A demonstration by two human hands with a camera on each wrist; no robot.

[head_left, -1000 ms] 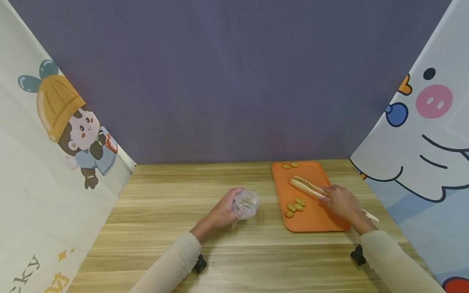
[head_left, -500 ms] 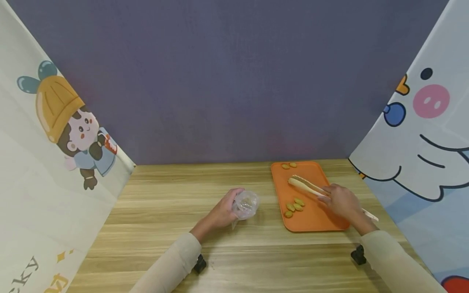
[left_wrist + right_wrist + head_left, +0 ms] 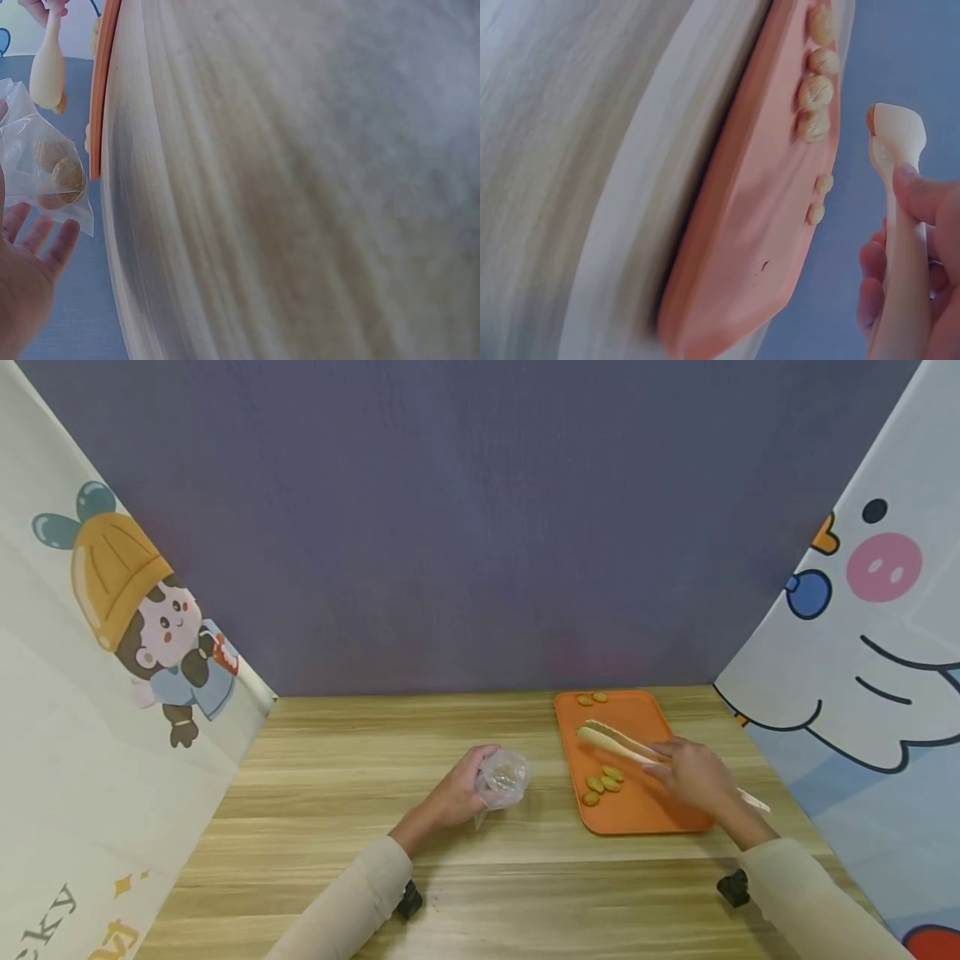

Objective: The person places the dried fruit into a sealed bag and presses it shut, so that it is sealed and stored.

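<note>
A wood-grain table (image 3: 337, 743) carries an orange tray (image 3: 637, 802) on its right part, the tray's far edge close to the table's far edge. A strip of wood runs along the tray's right side, and more wood spans the table's left half.

Pale tongs (image 3: 617, 748) are gripped in the right hand (image 3: 697, 777), its thumb and fingers wrapped round the arms; they are held above the tray, tips toward its left edge, handle end past its right edge. The left hand (image 3: 459, 789) holds a clear plastic bag (image 3: 504, 779) above the table, just beyond the tray's left edge.

Nuts (image 3: 69, 174) show inside the bag; four brown nuts (image 3: 611, 783) sit near the tray's near-left corner, two (image 3: 600, 697) at its far-left corner.
</note>
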